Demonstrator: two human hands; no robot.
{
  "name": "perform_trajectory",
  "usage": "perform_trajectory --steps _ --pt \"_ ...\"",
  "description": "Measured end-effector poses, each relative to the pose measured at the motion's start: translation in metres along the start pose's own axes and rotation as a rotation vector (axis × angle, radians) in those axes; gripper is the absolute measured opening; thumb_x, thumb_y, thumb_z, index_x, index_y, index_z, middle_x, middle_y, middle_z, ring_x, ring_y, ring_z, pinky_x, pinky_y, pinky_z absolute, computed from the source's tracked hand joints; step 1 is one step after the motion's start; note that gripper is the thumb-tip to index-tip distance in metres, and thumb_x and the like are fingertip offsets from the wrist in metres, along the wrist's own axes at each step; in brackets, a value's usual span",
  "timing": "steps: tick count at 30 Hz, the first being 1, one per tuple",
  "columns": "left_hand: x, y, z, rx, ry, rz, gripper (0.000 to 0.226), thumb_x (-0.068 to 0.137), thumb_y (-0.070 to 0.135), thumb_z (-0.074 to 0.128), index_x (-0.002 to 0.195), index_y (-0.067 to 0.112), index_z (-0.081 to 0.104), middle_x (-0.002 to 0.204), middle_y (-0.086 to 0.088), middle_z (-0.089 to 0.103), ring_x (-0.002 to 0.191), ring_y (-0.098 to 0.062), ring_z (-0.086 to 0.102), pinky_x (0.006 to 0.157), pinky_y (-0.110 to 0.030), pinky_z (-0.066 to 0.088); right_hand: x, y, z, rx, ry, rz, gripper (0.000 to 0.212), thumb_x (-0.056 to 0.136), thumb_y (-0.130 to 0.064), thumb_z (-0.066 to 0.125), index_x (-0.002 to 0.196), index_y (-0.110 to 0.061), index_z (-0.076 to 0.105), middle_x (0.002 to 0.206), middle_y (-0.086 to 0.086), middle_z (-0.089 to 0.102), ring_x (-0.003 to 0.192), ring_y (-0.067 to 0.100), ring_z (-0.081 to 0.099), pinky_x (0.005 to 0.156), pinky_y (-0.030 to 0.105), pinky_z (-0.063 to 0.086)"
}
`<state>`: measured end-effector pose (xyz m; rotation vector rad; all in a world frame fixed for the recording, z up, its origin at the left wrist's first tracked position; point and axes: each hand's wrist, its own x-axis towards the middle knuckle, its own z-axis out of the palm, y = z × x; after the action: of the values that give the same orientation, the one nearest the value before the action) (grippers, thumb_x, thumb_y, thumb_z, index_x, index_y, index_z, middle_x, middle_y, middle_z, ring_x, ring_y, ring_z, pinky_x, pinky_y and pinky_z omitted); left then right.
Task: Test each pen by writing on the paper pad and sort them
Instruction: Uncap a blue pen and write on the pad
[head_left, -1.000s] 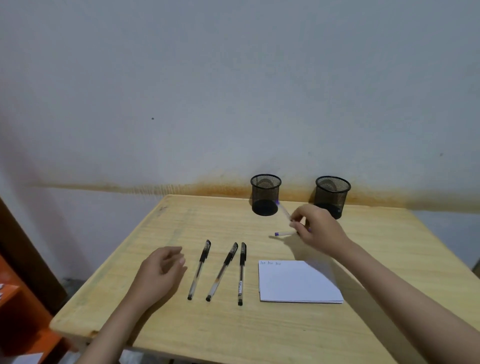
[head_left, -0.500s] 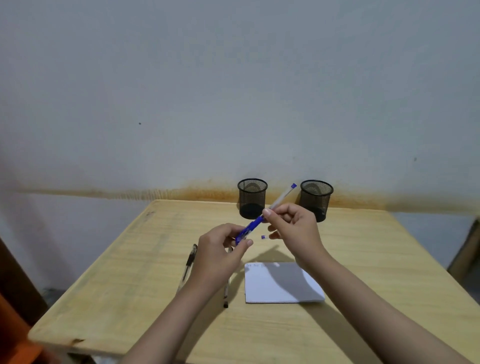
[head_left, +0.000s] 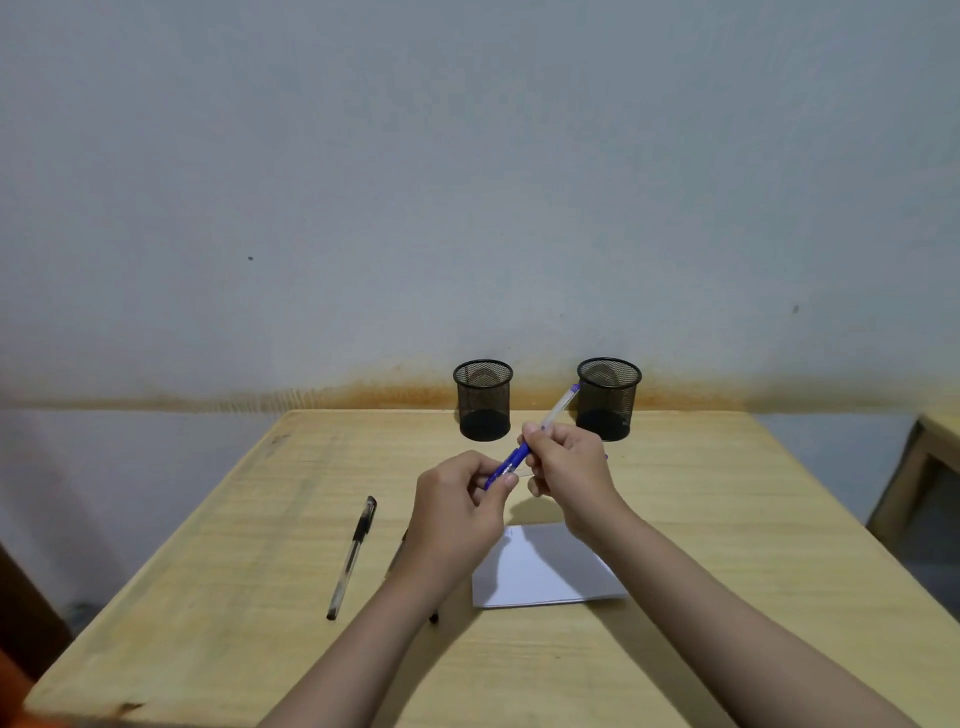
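A: Head view, the only one. Both hands raised above the worktop (head_left: 727, 519). The left hand (head_left: 457, 512) is closed, thumb and fingers pinching the blue cap end of the blue pen (head_left: 514, 460). The right hand (head_left: 569, 467) is closed around the clear barrel; the barrel's far end points toward 1 o'clock, in line with the right mesh cup (head_left: 608, 397).

B: Is the pen touching anything else?

A: No. It is held in the air, over the far edge of the paper pad (head_left: 545, 569). The pad lies at 5 o'clock from the pen, flat on the worktop. Faint marks near its top edge; too small to read.

B: Other pens?

A: One black pen (head_left: 353, 556) lies at 8 o'clock from the hands, clear of them. Parts of at least one more show beside and under the left forearm; count uncertain. The left mesh cup (head_left: 483, 400) stands at 12 o'clock, apart from the right one. Whether either cup holds anything, I cannot tell.

B: Step in hand?

A: Judgement: uncapping, ahead of the writing test. Whether the cap has separated yet is not resolvable.

B: Next move?

A: Pull cap and barrel apart along the pen's axis, then turn the tip down and bring it to a blank part of the pad.
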<state>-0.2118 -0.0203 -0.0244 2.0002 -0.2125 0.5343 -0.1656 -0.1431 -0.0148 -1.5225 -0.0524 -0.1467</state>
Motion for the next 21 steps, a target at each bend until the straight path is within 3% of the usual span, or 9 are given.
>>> perform_trajectory --steps 2,4,7,10,13,17,19,21 --pt "0.001 0.004 0.001 0.014 0.027 0.016 0.005 0.081 0.014 0.068 0.076 0.016 0.067 0.053 0.006 0.052 0.048 -0.004 0.045 0.047 -0.012 0.033 0.014 0.004 0.002 0.042 0.067 0.081 0.028 0.093 -0.014 0.057 0.067 -0.004 0.060 0.047 -0.001 0.048 0.033 0.011 0.041 0.042 0.027 0.038" --pt "-0.006 0.006 -0.002 0.060 0.002 0.075 0.009 0.078 0.012 0.070 0.072 0.016 0.066 0.058 0.001 0.058 0.055 -0.008 0.050 0.050 -0.015 0.036 0.038 0.003 -0.012 0.166 0.287 0.200 0.026 0.092 -0.016 0.056 0.067 -0.010 0.055 0.053 0.001 0.044 0.028 0.011 0.038 0.041 0.027 0.035" --pt "-0.025 0.003 -0.011 0.114 -0.052 0.113 0.011 0.077 0.011 0.070 0.070 0.018 0.066 0.065 0.004 0.064 0.066 -0.009 0.056 0.057 -0.013 0.041 0.060 0.001 -0.055 0.176 0.490 0.205 0.031 0.094 -0.019 0.053 0.065 -0.011 0.048 0.060 0.004 0.044 0.039 0.016 0.039 0.044 0.027 0.036" --pt "-0.014 -0.013 -0.018 0.139 -0.017 -0.054 0.009 0.080 0.016 0.068 0.075 0.023 0.069 0.070 0.006 0.068 0.067 -0.006 0.059 0.057 -0.009 0.041 0.052 0.006 -0.064 0.054 0.410 0.151 0.033 0.095 -0.021 0.052 0.065 -0.009 0.050 0.061 0.004 0.047 0.044 0.018 0.042 0.052 0.031 0.041" --pt "0.005 -0.036 -0.011 0.230 -0.030 -0.155 0.006 0.083 0.021 0.065 0.087 0.023 0.068 0.076 0.007 0.068 0.070 -0.004 0.060 0.057 -0.012 0.040 0.036 0.019 -0.053 0.037 0.334 0.172 0.031 0.097 -0.024 0.051 0.071 -0.007 0.055 0.063 0.006 0.049 0.047 0.018 0.043 0.050 0.031 0.041" --pt "0.023 -0.058 0.007 0.380 -0.179 -0.186 0.007 0.085 0.025 0.060 0.085 0.026 0.067 0.071 0.012 0.067 0.073 -0.010 0.062 0.072 -0.030 0.048 0.021 0.030 -0.047 -0.008 0.291 0.196 0.032 0.097 -0.025 0.051 0.071 -0.008 0.056 0.064 0.007 0.052 0.054 0.016 0.045 0.052 0.029 0.042" --pt "0.030 -0.067 0.014 0.485 -0.241 -0.182 0.010 0.086 0.030 0.060 0.088 0.027 0.069 0.078 0.012 0.068 0.081 -0.011 0.060 0.080 -0.034 0.043 0.015 0.031 -0.045 -0.010 0.284 0.209 0.031 0.097 -0.025 0.051 0.072 -0.006 0.056 0.063 0.007 0.051 0.053 0.016 0.043 0.051 0.027 0.039" --pt "0.035 -0.075 0.022 0.600 -0.267 -0.145 0.014 0.086 0.031 0.059 0.092 0.027 0.072 0.090 0.010 0.067 0.091 -0.015 0.057 0.079 -0.034 0.035 0.010 0.030 -0.043 0.023 0.283 0.224 0.029 0.097 -0.024 0.052 0.076 -0.004 0.056 0.064 0.008 0.049 0.053 0.015 0.040 0.048 0.025 0.036"
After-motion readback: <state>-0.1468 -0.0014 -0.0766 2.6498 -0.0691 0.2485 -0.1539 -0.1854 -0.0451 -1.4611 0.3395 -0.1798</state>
